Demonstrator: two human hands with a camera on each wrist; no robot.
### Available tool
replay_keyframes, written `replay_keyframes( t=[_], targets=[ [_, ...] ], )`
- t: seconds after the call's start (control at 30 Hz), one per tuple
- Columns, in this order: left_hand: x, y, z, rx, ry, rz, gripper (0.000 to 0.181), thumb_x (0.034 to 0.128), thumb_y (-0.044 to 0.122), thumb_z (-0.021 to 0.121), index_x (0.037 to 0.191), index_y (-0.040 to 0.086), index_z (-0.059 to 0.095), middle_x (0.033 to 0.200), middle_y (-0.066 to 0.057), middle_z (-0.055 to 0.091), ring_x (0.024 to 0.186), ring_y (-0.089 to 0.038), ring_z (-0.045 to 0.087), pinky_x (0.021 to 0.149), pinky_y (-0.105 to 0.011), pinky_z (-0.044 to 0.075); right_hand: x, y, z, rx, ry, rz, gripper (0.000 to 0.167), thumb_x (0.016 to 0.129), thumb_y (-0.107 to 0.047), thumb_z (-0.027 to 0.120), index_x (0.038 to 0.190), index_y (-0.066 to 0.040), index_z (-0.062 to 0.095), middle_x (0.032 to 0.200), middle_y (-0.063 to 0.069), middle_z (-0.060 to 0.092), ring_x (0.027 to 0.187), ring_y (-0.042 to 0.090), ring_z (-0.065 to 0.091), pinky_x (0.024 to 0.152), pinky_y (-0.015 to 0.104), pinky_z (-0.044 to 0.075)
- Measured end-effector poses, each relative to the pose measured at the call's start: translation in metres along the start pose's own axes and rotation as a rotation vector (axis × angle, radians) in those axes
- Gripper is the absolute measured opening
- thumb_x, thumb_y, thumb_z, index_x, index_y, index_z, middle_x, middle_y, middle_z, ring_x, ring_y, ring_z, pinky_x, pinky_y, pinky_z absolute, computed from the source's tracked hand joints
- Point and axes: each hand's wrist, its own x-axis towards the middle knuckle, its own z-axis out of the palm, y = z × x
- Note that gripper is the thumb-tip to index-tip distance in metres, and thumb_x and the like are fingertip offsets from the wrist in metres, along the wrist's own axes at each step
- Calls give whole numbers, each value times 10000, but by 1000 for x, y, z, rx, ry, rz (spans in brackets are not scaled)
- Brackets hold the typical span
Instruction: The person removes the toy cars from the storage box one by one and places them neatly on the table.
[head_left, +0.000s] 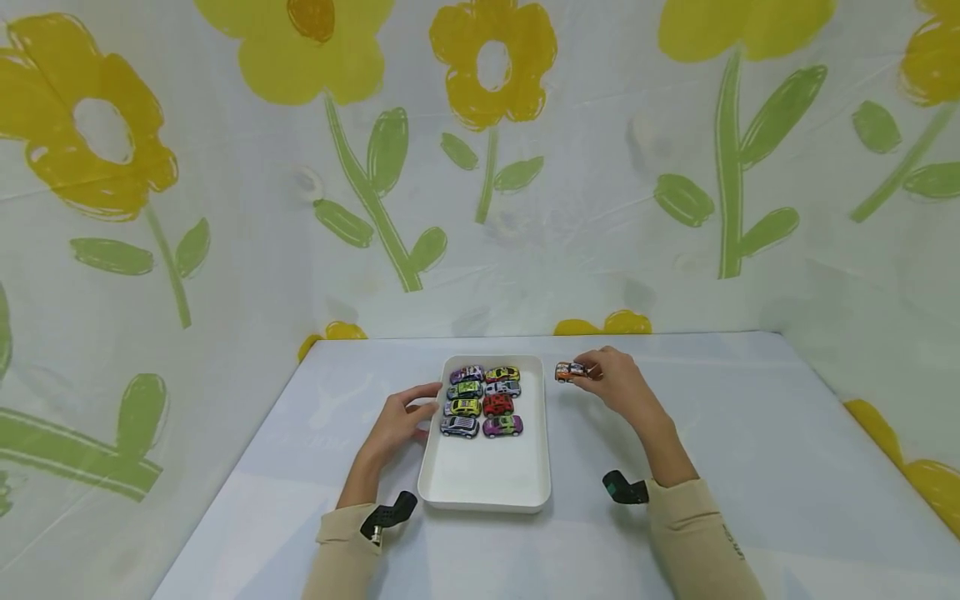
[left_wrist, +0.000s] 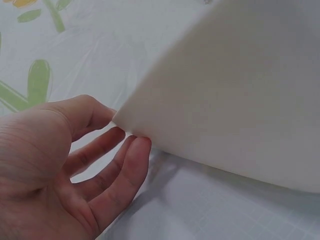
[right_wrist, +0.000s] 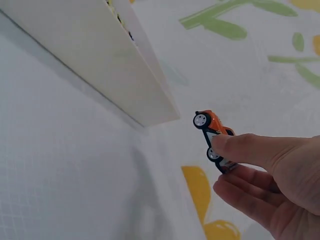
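Note:
A white tray (head_left: 483, 475) lies on the table with several small toy cars (head_left: 482, 402) in two columns at its far end. My left hand (head_left: 396, 421) holds the tray's left side. In the left wrist view, its bent fingers (left_wrist: 136, 155) touch the tray wall and the thumb tip is partly hidden at the edge. Right of the tray, my right hand (head_left: 618, 382) pinches an orange toy car (head_left: 567, 372) between thumb and fingers. That car is tilted in the right wrist view, its wheels facing the camera, apart from the tray.
The pale tabletop (head_left: 750, 467) reaches back to a wall cloth (head_left: 562, 250) printed with yellow flowers. Inside the tray, its near half shows bare white floor. Black wrist cameras sit at both sleeves.

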Motion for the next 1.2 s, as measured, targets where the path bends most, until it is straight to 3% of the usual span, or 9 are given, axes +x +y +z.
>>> replay_keyframes(
  t=[0.3, 0.47, 0.63, 0.8, 1.2],
  targets=[
    [1, 0, 0, -19, -12, -10, 407, 928, 161, 636, 1331, 210, 616, 1409, -92, 556, 1116, -265, 646, 689, -361, 601, 3, 20, 4, 11, -10, 24, 299, 859, -120, 733, 1131, -2, 698, 1003, 166, 651, 916, 288, 639, 816, 427, 560],
    [0, 1, 3, 0, 16, -10, 388, 930, 172, 632, 1313, 239, 630, 1379, -86, 579, 1009, -219, 665, 638, -343, 589, 10, 26, 13, -74, -61, 67, 198, 892, -51, 675, 1074, 17, 714, 985, 163, 681, 891, 261, 613, 836, 414, 548],
    [0, -1, 7, 26, 15, -12, 388, 933, 179, 633, 1316, 243, 627, 1374, -91, 586, 937, -179, 657, 614, -326, 577, 9, 25, 17, -127, -78, 121, 223, 879, -31, 684, 1092, 34, 699, 1023, 175, 686, 927, 276, 627, 883, 437, 543],
    [1, 0, 6, 28, 39, 1, 372, 923, 175, 642, 1286, 256, 649, 1345, -80, 609, 922, -189, 663, 601, -333, 575, 9, 21, 17, -102, -53, 136, 299, 871, -82, 713, 1141, 40, 676, 1031, 188, 678, 932, 286, 630, 880, 435, 547],
    [0, 2, 4, 44, 53, 10, 374, 919, 140, 627, 1284, 220, 652, 1266, -119, 646, 879, -193, 672, 570, -340, 574, 13, 23, 32, -68, -78, 146, 350, 887, -165, 709, 1200, -23, 647, 1010, 159, 658, 889, 259, 573, 866, 433, 537]
  ],
)
